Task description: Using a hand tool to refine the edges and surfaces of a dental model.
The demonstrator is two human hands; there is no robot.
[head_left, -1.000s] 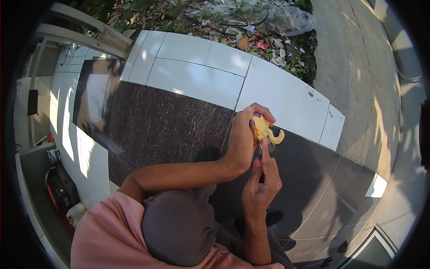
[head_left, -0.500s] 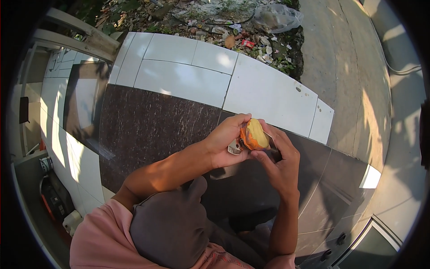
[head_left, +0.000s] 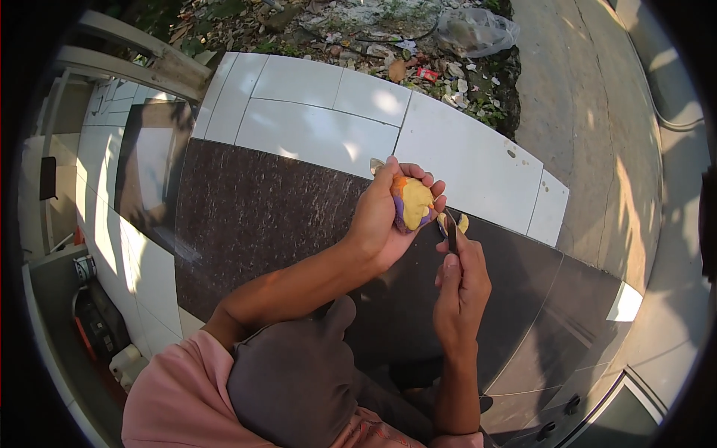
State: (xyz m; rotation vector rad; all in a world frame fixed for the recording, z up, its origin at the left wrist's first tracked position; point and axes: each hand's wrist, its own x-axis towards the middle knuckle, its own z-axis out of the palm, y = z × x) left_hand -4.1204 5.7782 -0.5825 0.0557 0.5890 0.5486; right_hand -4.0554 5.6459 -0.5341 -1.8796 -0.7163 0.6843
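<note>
My left hand point(head_left: 377, 220) is cupped round a rounded lump point(head_left: 414, 201) with a yellow top and orange and purple sides, possibly modelling clay. Past the left thumb pokes a small silvery piece point(head_left: 377, 166), mostly hidden by the hand. Just right of the lump, my right hand point(head_left: 461, 287) pinches a slim dark tool point(head_left: 451, 233) between thumb and fingers. Yellow bits point(head_left: 463, 223) show beside the tool's upper end; whether they stick to it or to the fingers I cannot tell. The tool's tip is apart from the lump.
Below my hands is a dark tiled floor point(head_left: 269, 187), bordered by white tiles point(head_left: 321, 127). Beyond lies ground with leaves and litter, including a clear plastic bag point(head_left: 478, 33). A concrete path point(head_left: 560, 104) runs along the right; a metal rail point(head_left: 138, 71) stands at the far left.
Both hands were on the lump; my right hand has come away, down and right, and now shows the dark tool. My left hand has raised and turned the lump, showing purple.
</note>
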